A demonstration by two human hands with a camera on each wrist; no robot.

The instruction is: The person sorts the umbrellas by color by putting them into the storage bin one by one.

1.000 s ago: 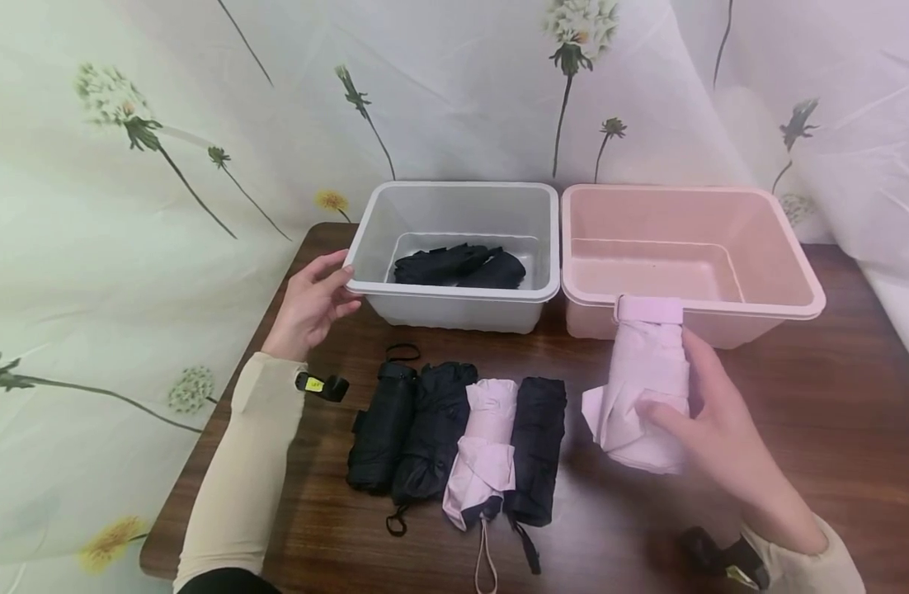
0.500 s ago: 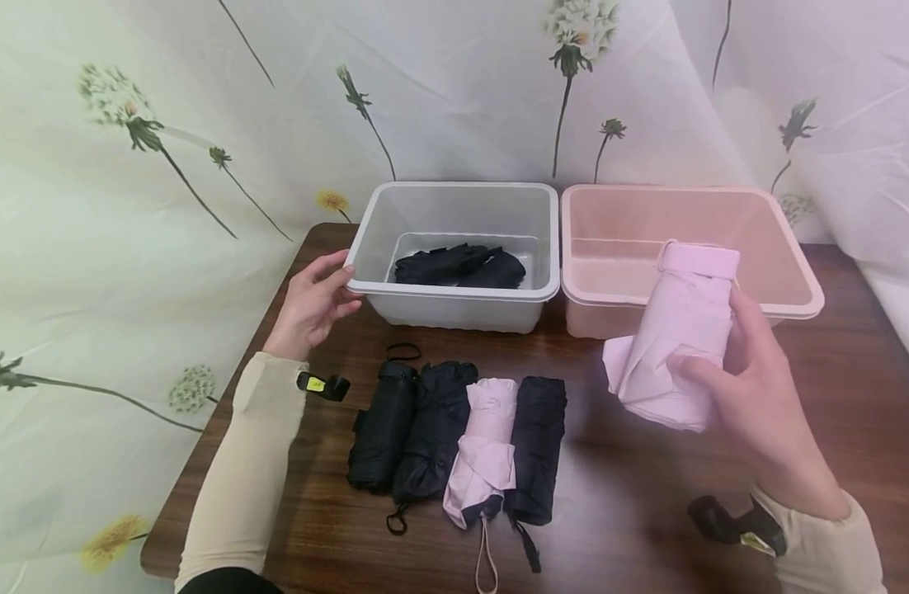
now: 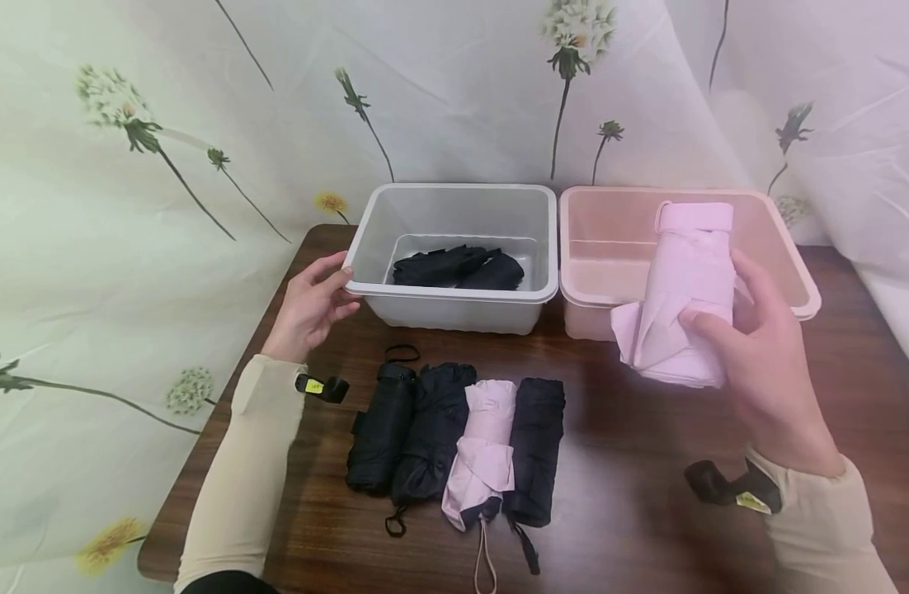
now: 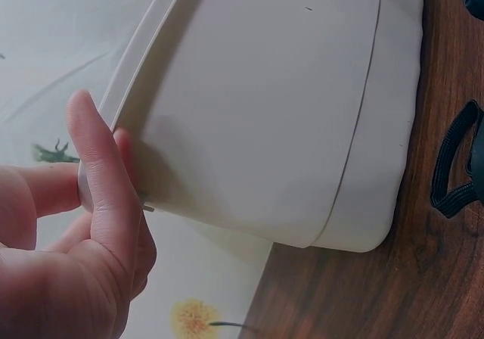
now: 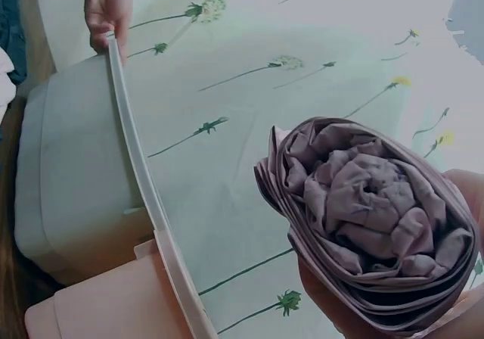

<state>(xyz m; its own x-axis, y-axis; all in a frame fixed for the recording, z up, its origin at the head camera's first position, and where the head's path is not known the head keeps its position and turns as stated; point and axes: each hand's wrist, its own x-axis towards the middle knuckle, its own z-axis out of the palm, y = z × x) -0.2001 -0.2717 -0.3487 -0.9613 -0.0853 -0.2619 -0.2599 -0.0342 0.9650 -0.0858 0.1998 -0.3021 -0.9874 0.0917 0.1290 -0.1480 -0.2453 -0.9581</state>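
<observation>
My right hand point(image 3: 774, 355) grips a folded pink umbrella point(image 3: 688, 297), held up over the front rim of the pink bin point(image 3: 784, 313). In the right wrist view the rolled end of this umbrella point(image 5: 370, 203) faces the camera. The left hand point(image 3: 309, 305) pinches the left front corner of the grey bin point(image 3: 454, 309) between thumb and fingers; the left wrist view shows that hand point(image 4: 98, 218) on the rim. Inside the grey bin lie black folded umbrellas point(image 3: 454, 266). A second pink umbrella point(image 3: 484, 454) rests on the table between black ones.
Black folded umbrellas point(image 3: 383, 429) lie side by side on the brown wooden table point(image 3: 625, 511) in front of the grey bin, their wrist loops sticking out. The two bins stand next to each other against a flower-printed cloth point(image 3: 454, 91) hanging behind.
The right hand has lifted the pink umbrella up and away from the person, from before the pink bin to over its front rim. The left hand stays on the grey bin.
</observation>
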